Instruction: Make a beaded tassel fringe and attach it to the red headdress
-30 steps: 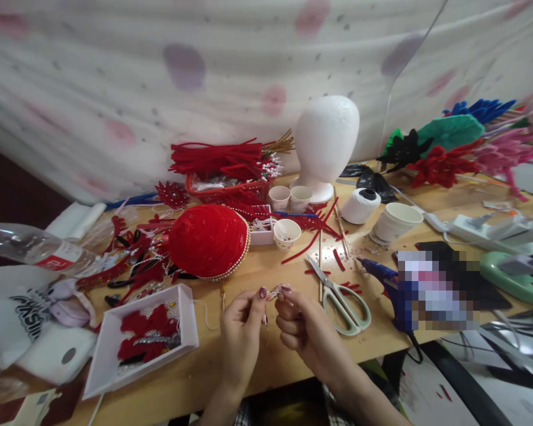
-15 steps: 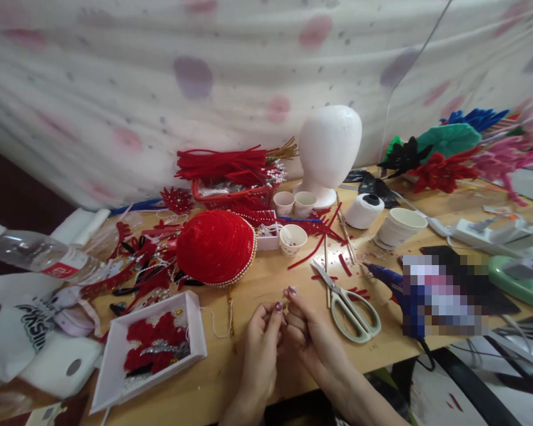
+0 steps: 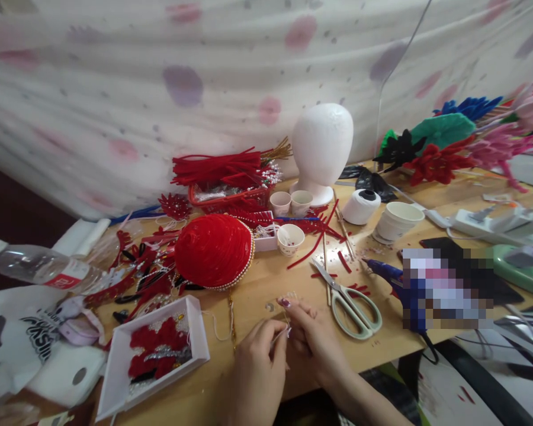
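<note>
While left hand (image 3: 261, 362) pinches thin pale strand (image 3: 279, 335) between closed fingertips over worktable (image 3: 273, 273), right hand (image 3: 311, 336) curls alongside, its hold impossible to tell; fine fingertip work seemingly under way, next move likely calling for steady, light pinch.

left hand (image 3: 260, 364): bare, slender fingers (image 3: 263, 336), nails hardly discernible | right hand (image 3: 313, 332): bare; long thumbnail (image 3: 285, 302), glossy dark plum polish | right forearm (image 3: 365, 397): uncovered to the view's lower edge | clothing: too dark there to make out
</note>
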`<state>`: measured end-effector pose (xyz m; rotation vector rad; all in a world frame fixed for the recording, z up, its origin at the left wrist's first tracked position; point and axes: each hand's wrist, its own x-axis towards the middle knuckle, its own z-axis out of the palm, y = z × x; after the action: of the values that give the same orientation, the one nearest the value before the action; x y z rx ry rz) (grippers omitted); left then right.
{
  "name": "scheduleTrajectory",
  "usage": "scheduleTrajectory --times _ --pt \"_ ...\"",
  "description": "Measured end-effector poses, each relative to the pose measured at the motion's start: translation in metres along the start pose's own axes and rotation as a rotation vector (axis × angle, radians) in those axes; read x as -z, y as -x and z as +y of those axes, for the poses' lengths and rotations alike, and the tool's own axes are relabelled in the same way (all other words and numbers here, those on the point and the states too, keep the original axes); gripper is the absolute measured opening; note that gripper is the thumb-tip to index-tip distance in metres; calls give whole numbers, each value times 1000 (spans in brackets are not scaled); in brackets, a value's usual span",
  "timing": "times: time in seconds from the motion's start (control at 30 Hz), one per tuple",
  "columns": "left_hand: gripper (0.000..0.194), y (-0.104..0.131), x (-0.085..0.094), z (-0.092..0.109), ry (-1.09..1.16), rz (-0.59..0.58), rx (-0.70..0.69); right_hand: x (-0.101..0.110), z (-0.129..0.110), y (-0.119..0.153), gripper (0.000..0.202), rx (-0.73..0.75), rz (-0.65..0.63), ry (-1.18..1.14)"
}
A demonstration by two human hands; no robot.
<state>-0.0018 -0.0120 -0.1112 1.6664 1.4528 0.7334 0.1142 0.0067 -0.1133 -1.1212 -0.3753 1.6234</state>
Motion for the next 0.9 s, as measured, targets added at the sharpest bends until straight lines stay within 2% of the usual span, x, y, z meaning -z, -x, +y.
scheduleTrajectory --times 0.07,0.17,0.27,0.37,0.43,0.63,0.9 --pt "24 2 7 4 -182 25 -188 3 1 0 37 22 -13 35" --pt "26 0 23 14 -391 8 -293 10 -1 0 34 47 -37 108" --pt "26 -4 41 25 -548 -68 -287 20 -4 1 29 80 -106 233" --pt "23 -9 51 36 -610 -135 -288 28 -8 2 27 229 -253 427" --pt "21 -11 52 43 -635 -182 -286 32 -10 4 27 291 -347 519" --pt "19 -20 56 64 -819 -363 -240 44 -19 14 23 264 -632 686" --pt "15 -20 54 87 -728 -430 -310 55 -37 19 20 312 -777 837"
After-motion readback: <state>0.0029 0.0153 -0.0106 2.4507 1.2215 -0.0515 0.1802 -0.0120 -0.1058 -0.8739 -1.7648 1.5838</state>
